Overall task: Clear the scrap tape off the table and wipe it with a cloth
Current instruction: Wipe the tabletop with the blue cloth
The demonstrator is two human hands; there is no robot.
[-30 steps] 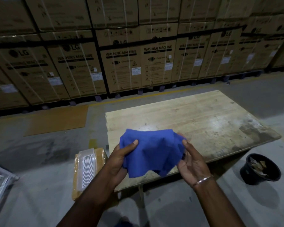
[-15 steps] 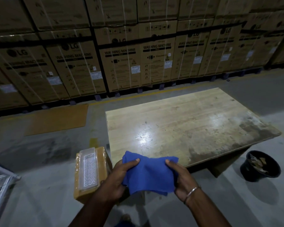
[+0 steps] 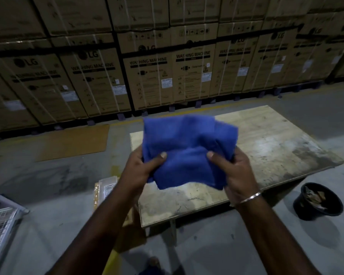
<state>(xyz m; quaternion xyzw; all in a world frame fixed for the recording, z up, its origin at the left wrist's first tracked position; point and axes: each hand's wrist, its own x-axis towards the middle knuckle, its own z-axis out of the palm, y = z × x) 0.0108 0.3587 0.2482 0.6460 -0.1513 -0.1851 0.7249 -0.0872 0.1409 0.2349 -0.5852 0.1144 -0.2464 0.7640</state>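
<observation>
The person holds the blue cloth [image 3: 187, 151] in the air above the near edge of the worktop [image 3: 276, 147], not touching it. The left hand [image 3: 141, 165] grips the cloth's left side and the right hand [image 3: 232, 167] grips its right side; on each hand the thumb presses the front face, and the fingers are hidden behind the fabric, presumably curled round it. The cloth is bunched between the hands, probably to gather it into a pad for wiping. No scrap tape is visible on the bare wooden surface. A black bucket [image 3: 318, 201] holding brown scraps stands on the floor off the near right corner, so clearing appears complete. Judged from this, wiping is the step pending.
</observation>
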